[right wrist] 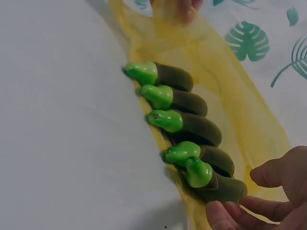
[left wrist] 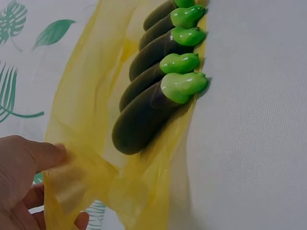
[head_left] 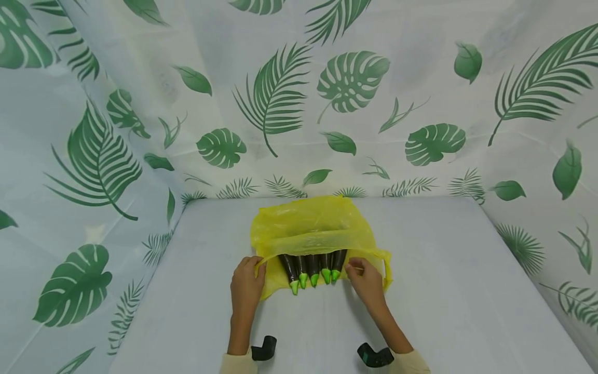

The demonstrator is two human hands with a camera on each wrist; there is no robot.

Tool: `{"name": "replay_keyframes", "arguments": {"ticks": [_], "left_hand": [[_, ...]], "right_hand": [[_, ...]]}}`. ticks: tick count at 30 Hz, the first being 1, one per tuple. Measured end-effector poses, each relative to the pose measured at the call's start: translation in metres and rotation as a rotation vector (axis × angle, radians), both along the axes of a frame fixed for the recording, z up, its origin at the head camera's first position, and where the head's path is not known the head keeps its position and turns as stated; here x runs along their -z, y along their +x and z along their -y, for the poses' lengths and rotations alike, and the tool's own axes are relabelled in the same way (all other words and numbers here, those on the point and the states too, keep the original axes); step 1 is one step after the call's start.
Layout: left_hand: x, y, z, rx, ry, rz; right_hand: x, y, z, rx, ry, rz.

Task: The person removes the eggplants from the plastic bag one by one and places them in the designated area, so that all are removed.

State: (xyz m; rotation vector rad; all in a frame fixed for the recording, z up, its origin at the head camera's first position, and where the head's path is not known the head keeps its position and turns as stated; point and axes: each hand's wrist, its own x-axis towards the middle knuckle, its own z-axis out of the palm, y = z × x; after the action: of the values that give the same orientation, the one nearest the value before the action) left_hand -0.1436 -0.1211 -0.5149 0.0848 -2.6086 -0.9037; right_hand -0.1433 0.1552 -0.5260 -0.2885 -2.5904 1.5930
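My left hand [head_left: 246,283] pinches the edge of the yellow bag [head_left: 317,213], thumb on one face of the film and fingers behind. My right hand [head_left: 366,283] has thumb and fingertips spread beside the bag's mouth; whether they touch the end eggplant I cannot tell. Five eggplants [head_left: 314,267] lie side by side in the mouth, green stems outward, dark ends beneath the upper film.

Findings: the stems sit at the lower film's front edge, so a pull on that edge could leave them on the white table [head_left: 444,280]. The thin film could stretch or tear under my one-sided pinch. Two stems at my right overlap; pushed together, they could catch or roll. The drooping upper film could snag on the row.
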Motion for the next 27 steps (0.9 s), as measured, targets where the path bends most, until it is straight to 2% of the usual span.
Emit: {"name": "replay_keyframes", "arguments": {"ticks": [12,22,27], "left_hand": [[0.001,0.0,-0.005,-0.047,0.073,-0.019],[0.004,0.002,-0.006,-0.045,0.083,-0.026],[0.004,0.001,-0.006,-0.04,0.079,-0.026]], "right_hand": [[0.009,-0.025,0.0,-0.003,0.025,0.105],[0.009,-0.04,0.007,-0.004,0.106,0.111],[0.007,-0.044,0.01,-0.015,0.09,0.096]]}}
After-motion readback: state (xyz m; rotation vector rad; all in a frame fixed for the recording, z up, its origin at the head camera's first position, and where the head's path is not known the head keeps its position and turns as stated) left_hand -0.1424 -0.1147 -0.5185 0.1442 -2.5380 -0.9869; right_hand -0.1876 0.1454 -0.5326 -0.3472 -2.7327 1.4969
